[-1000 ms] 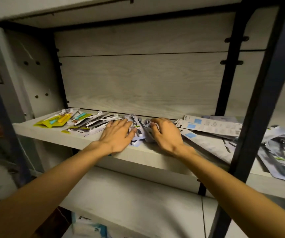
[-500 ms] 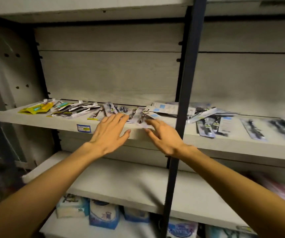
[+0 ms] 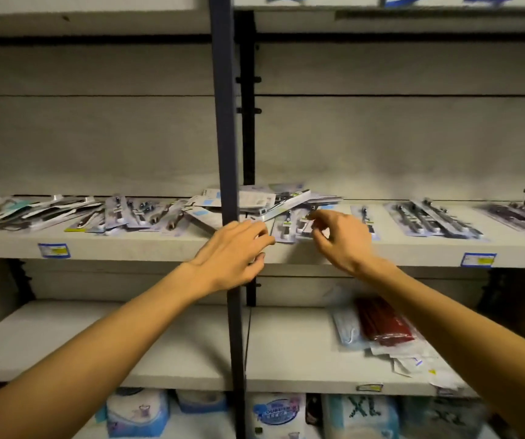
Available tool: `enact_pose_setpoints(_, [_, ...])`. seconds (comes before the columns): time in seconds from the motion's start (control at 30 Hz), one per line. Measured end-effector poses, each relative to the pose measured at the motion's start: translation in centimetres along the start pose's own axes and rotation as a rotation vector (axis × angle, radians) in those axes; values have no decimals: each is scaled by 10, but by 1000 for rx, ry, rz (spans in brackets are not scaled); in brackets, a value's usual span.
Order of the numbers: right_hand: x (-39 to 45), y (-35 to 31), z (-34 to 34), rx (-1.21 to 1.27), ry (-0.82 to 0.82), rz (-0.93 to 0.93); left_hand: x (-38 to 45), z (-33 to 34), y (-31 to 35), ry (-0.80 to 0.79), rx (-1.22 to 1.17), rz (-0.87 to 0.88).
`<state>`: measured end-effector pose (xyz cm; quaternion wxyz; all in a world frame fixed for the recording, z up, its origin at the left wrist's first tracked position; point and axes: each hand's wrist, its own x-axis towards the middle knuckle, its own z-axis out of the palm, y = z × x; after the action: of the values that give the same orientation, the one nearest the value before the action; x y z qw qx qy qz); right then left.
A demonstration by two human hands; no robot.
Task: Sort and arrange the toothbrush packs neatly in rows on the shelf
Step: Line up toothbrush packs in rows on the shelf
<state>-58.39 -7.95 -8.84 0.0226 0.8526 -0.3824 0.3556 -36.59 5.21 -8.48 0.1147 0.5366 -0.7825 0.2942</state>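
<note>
Loosely heaped toothbrush packs (image 3: pixel 267 201) on shelf (image 3: pixel 160 245); both hands above edge.

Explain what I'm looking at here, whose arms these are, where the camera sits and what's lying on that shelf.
There is no machine here. The two bare arms belong to a person, and the single camera is worn on the head, looking forward and down, so you see roughly what that person sees.

In front stands a store shelving unit with a dark upright post. On the middle shelf lie many toothbrush packs: a loose row on the left, a jumbled heap around the post, and tidier packs to the right.

The left hand reaches in by the post with relaxed fingers and holds nothing. The right hand hovers over the packs with fingers curled; whether it pinches one is too blurred to tell.

Blue price labels sit on the shelf edge. A lower shelf holds a red packet.
</note>
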Motion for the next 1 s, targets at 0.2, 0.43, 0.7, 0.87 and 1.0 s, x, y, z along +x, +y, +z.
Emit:
enact_pose_setpoints(0.2, [41, 73, -8, -76, -381, -127, 82, 43, 27, -55, -99, -228])
enact_pose_setpoints(0.43, [87, 115, 17, -88, -478, -235, 133, 94, 18, -240, -219, -546])
enact_pose_setpoints(0.7, [94, 144, 32, -80, -269, -503, 137, 105, 4, -198, -550, -763])
enact_pose_setpoints(0.87, [94, 157, 21, 188, -118, -384, 142, 102, -3, -251, -544, -883])
enact_pose_setpoints(1.0, [98, 162, 6, 482, -47, -251, 144, 94, -3, -256, -468, -977])
